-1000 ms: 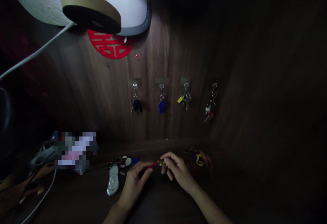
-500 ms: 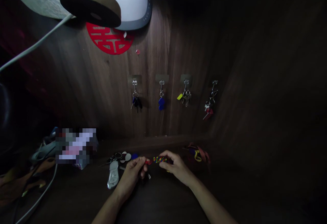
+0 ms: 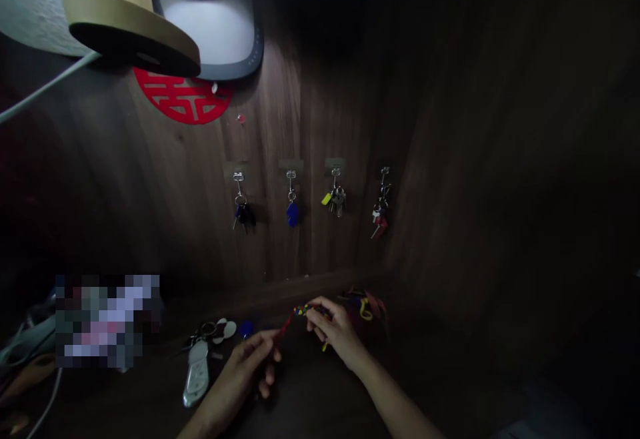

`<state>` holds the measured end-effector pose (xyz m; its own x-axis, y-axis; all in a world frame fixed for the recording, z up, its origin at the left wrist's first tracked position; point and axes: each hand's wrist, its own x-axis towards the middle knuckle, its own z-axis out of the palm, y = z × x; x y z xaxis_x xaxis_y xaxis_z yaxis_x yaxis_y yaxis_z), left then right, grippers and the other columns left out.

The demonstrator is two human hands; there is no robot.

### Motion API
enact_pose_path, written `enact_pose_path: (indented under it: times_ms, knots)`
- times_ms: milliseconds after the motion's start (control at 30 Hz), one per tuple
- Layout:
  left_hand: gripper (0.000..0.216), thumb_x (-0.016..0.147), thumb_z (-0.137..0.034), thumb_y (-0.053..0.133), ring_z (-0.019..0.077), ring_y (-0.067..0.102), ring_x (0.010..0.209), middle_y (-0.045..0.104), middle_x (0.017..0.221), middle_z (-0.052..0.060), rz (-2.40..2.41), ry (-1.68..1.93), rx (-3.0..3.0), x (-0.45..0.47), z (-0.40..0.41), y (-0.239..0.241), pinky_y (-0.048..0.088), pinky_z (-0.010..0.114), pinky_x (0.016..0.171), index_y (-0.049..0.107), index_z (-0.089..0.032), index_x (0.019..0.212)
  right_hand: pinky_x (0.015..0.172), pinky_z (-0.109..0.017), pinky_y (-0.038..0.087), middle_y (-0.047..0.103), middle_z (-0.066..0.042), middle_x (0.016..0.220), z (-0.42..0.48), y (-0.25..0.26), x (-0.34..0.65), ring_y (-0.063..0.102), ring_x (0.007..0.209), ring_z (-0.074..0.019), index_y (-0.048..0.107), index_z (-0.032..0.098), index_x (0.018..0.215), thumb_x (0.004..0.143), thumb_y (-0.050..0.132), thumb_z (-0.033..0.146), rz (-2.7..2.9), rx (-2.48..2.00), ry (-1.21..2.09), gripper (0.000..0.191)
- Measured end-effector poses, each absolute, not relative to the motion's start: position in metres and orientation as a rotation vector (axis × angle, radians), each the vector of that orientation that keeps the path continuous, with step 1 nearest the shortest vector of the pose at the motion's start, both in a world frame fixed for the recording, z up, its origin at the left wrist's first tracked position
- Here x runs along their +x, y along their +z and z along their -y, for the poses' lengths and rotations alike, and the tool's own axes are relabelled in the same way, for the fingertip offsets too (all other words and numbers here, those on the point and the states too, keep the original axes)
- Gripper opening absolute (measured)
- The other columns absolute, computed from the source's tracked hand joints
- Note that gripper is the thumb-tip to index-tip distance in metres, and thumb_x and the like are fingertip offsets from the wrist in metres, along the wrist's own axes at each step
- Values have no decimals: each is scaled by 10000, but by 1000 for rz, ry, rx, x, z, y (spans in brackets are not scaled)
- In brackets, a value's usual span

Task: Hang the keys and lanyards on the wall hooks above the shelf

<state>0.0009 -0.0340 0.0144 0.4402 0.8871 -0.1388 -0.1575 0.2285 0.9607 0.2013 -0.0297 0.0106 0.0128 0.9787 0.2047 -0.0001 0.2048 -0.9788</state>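
A multicoloured braided or beaded cord (image 3: 301, 309) with a red cord end (image 3: 285, 325) stretches between my hands, low over the dark wooden surface. My left hand (image 3: 250, 362) pinches the red end between thumb and fingertips. Thumb and fingers of my right hand (image 3: 336, 332) are closed around the patterned part and hide some of it. A small yellow bit (image 3: 325, 346) shows just under the right hand. Left of my left hand lie a silver-grey remote-like fob (image 3: 197, 372), a key ring (image 3: 209, 329) with round white tags (image 3: 227, 329) and a blue round tag (image 3: 247, 329).
Four hooks would be several: bunches of keys hang on the wooden wall, among them a blue fob (image 3: 293, 213) and a yellow-tagged bunch (image 3: 339, 200). Red and yellow straps (image 3: 369, 307) lie right of my hands. A lamp (image 3: 130, 29) and cap (image 3: 210, 32) are above.
My left hand has moved down and away from my right, drawing the red cord end out straighter. The whole view has shifted, so the wall items appear further left and lower.
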Motion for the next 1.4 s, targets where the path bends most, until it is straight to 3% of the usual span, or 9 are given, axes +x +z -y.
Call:
enact_pose_path:
  times_ms: [200,500,667,833,1000,1133,1233,1400]
  knots:
    - [543,579,-546,733,73,470,458,617,732,3,-889,810,1152,3,30,8,382,191,388,633,-172,960,328,-162,166,588,43,553,32,30,212,345,325,-36,534,186,808,696,618,531,1148,-1046,1019,372]
    - [555,551,-630,703,67,432,438,597,664,-26,-950,885,1227,4,23,1,374,225,459,646,-180,871,318,-155,205,629,13,609,27,69,258,417,363,-49,588,173,830,721,615,489,1194,-1112,884,335]
    - [501,630,-628,647,77,459,454,605,669,-28,-1005,919,1307,4,25,4,396,232,510,647,-197,885,330,-163,245,625,10,594,21,78,284,418,377,-50,604,164,807,690,643,503,1157,-1137,789,360]
    - [513,666,-660,577,133,548,534,609,627,-22,-1156,955,1539,0,20,-1,444,229,537,645,-203,891,325,-163,201,606,11,598,20,95,305,401,378,-49,599,161,803,661,663,519,1100,-1159,722,391]
    - [394,804,-554,476,152,617,606,646,665,-22,-1213,942,1786,-1,22,-3,502,210,584,639,-231,962,340,-169,226,608,12,589,16,91,307,399,376,-50,597,162,808,697,635,514,1174,-1171,739,371]
    - [301,820,-459,510,187,666,812,717,858,-2,-1252,1005,1911,-4,24,2,530,238,753,660,-257,985,379,-177,294,603,20,577,14,80,291,409,390,-53,615,162,821,742,601,479,1318,-1177,796,327]
    - [300,815,-410,537,217,616,1042,693,1087,8,-1242,1068,1981,-6,23,5,463,302,939,655,-269,1052,389,-174,308,596,24,563,17,76,270,410,397,-54,615,159,805,763,582,440,1417,-1193,849,287]
    - [395,803,-377,565,233,567,1132,640,1201,26,-1195,1114,2033,-6,23,5,424,355,989,592,-257,1179,389,-151,312,604,32,586,24,67,229,435,412,-49,629,166,829,758,598,361,1631,-1223,985,210]
